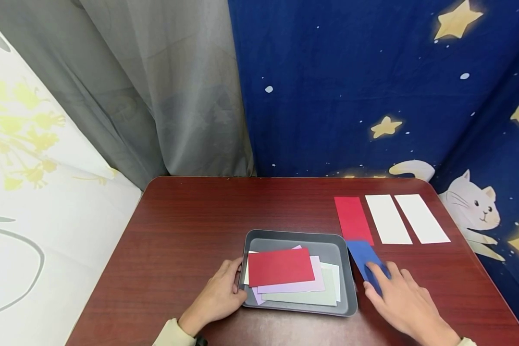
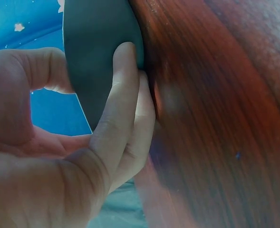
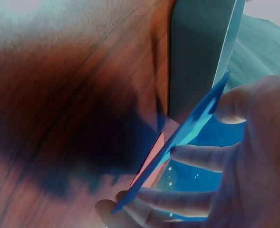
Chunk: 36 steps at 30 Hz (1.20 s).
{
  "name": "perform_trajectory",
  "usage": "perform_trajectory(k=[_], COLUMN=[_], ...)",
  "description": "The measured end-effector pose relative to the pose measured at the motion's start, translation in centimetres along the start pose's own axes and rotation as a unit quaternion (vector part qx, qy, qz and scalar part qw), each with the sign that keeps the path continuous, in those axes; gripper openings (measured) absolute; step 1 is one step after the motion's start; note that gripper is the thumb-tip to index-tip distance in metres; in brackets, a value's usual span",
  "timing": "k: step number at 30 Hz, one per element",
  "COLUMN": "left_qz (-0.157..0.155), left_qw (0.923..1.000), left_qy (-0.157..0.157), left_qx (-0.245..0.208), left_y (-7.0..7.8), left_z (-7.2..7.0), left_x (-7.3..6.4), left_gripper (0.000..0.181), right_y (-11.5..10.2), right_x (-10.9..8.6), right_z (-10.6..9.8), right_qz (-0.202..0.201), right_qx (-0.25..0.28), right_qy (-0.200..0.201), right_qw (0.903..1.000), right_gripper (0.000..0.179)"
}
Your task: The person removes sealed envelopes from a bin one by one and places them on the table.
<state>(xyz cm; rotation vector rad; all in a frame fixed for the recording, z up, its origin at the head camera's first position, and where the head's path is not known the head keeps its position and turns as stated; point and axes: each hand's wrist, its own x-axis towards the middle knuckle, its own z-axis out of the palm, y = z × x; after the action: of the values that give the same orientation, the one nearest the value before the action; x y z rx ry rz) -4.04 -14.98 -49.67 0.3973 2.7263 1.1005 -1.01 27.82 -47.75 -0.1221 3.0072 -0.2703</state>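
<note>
A dark grey tray (image 1: 320, 241) stands near the table's front, with several loose paper cards inside. On top of the pile lies a red card (image 1: 281, 267), over a lilac card (image 1: 291, 287) and a pale green one (image 1: 298, 299). My left hand (image 1: 219, 292) grips the tray's left side, thumb at the rim and fingers against the outer wall (image 2: 101, 38). Just right of the tray, my right hand (image 1: 404, 300) holds a blue card (image 1: 362, 253) by its edges. In the right wrist view the blue card (image 3: 178, 142) is tilted, with fingers on both its sides.
At the table's back right lie a second red card (image 1: 353, 218) and two white cards (image 1: 388, 219), side by side in a row. The blue card's far end overlaps the red one's near end in the head view. Curtains (image 1: 320, 120) hang behind the brown table (image 1: 190, 221).
</note>
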Motion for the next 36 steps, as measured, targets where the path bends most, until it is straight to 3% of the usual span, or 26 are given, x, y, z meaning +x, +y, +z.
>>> perform_trajectory(k=[6,10,20,24,31,36], left_qz=[0.003,0.003,0.001,-0.001,-0.003,-0.003], left_qw=[1.0000,1.0000,1.0000,1.0000,1.0000,1.0000], left_qy=[0.002,0.001,0.001,-0.002,-0.001,-0.001], left_qx=[0.006,0.008,0.009,0.005,0.003,0.002], left_y=[0.1,0.1,0.1,0.1,0.0,0.0], left_z=[-0.1,0.0,0.0,0.0,-0.1,0.0], left_x=[0.0,0.0,0.0,0.0,0.0,0.1], left_gripper=[0.080,0.080,0.080,0.081,0.081,0.082], right_y=[0.0,-0.1,-0.5,-0.7,-2.0,-3.7], right_x=[0.0,-0.1,-0.3,0.2,1.3,2.3], right_z=[0.2,0.8,2.1,1.5,-0.1,-1.0], right_qz=[0.023,0.025,-0.007,-0.006,-0.033,-0.048], right_qx=[-0.006,-0.018,-0.088,-0.084,-0.063,-0.060], right_qy=[-0.053,-0.060,-0.023,-0.013,0.080,0.080], right_qw=[0.9983,0.9977,0.9959,0.9963,0.9943,0.9939], right_gripper=[0.069,0.072,0.064,0.060,0.049,0.052])
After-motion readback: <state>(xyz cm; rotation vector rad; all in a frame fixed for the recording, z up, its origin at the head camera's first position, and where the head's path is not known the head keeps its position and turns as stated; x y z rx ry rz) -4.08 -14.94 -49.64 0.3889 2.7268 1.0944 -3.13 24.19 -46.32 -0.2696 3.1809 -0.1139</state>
